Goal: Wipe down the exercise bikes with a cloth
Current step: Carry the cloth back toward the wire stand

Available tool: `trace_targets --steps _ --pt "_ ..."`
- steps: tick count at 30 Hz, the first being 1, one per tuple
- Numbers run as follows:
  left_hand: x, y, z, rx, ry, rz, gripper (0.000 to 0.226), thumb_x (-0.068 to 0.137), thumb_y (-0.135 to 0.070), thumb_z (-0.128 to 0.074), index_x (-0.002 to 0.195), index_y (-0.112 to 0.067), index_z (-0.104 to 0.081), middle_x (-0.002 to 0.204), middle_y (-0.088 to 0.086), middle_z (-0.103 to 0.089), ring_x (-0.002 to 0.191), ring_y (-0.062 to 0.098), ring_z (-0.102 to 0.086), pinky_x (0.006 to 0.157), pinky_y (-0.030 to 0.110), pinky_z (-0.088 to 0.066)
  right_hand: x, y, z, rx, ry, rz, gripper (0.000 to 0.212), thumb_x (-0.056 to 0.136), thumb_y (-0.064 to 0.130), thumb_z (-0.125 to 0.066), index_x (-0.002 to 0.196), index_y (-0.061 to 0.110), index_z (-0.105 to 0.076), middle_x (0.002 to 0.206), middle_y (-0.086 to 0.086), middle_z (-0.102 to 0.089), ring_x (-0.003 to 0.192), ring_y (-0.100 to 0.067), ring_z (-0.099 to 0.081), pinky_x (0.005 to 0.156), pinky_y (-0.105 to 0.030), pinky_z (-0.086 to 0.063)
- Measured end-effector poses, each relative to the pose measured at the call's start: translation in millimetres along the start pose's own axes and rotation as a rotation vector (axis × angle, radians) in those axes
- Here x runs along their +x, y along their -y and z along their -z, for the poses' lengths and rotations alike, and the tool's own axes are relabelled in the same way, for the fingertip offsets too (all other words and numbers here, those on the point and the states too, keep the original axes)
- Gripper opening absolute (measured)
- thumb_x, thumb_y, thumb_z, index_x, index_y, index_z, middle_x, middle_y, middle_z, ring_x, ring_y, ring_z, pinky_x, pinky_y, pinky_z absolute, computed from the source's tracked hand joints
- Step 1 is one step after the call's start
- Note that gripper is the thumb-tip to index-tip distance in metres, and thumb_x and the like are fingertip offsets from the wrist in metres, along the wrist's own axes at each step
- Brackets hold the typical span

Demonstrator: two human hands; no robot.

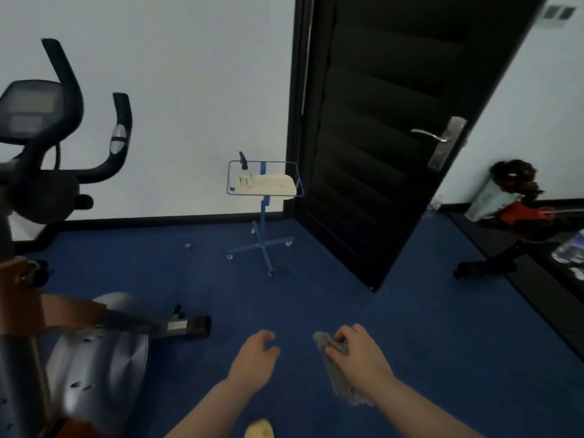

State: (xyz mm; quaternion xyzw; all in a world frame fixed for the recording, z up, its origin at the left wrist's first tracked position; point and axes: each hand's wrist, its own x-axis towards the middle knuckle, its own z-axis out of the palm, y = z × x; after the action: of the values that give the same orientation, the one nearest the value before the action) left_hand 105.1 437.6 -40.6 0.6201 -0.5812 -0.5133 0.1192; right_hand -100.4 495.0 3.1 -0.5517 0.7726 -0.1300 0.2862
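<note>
An exercise bike with a silver flywheel cover, black handlebars and a console stands at the left edge. My right hand is shut on a grey cloth that hangs down from the fingers above the blue floor. My left hand hovers beside it, fingers loosely curled and holding nothing. Both hands are to the right of the bike and apart from it. Part of a second machine with a black foot shows at the right.
A small blue wheeled stand carries a tray with a spray bottle against the white wall. A black door stands open at centre right. Water bottles and bags lie at the far right.
</note>
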Motion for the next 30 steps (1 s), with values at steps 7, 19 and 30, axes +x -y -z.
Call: trace_targets --steps 7,19,30 --pt "117 -47 62 0.006 -0.052 0.018 0.044 0.093 -0.027 -0.05 0.136 -0.019 -0.046 0.139 -0.003 -0.05 0.117 0.015 -0.053 0.101 0.034 -0.044 120 22 27 0.022 0.06 -0.048 0.01 0.085 0.034 -0.058 0.092 0.029 -0.053 0.099 0.012 -0.049 0.081 -0.005 -0.055 0.075 -0.027 -0.051" --pt "263 -123 80 0.021 -0.104 0.057 0.042 0.093 -0.025 -0.05 0.135 -0.017 -0.048 0.138 0.0 -0.052 0.118 0.016 -0.054 0.096 0.029 -0.045 308 31 82 -0.057 0.172 -0.059 0.011 0.084 0.032 -0.058 0.088 0.026 -0.051 0.092 0.008 -0.057 0.08 -0.009 -0.057 0.068 -0.03 -0.047" --pt "388 -230 90 -0.1 -0.202 0.06 0.043 0.092 -0.023 -0.052 0.134 -0.016 -0.049 0.139 0.001 -0.052 0.123 0.018 -0.052 0.102 0.035 -0.043 477 51 156 -0.105 0.195 0.05 0.008 0.088 0.028 -0.058 0.09 0.022 -0.053 0.093 0.003 -0.059 0.079 -0.012 -0.06 0.07 -0.036 -0.053"
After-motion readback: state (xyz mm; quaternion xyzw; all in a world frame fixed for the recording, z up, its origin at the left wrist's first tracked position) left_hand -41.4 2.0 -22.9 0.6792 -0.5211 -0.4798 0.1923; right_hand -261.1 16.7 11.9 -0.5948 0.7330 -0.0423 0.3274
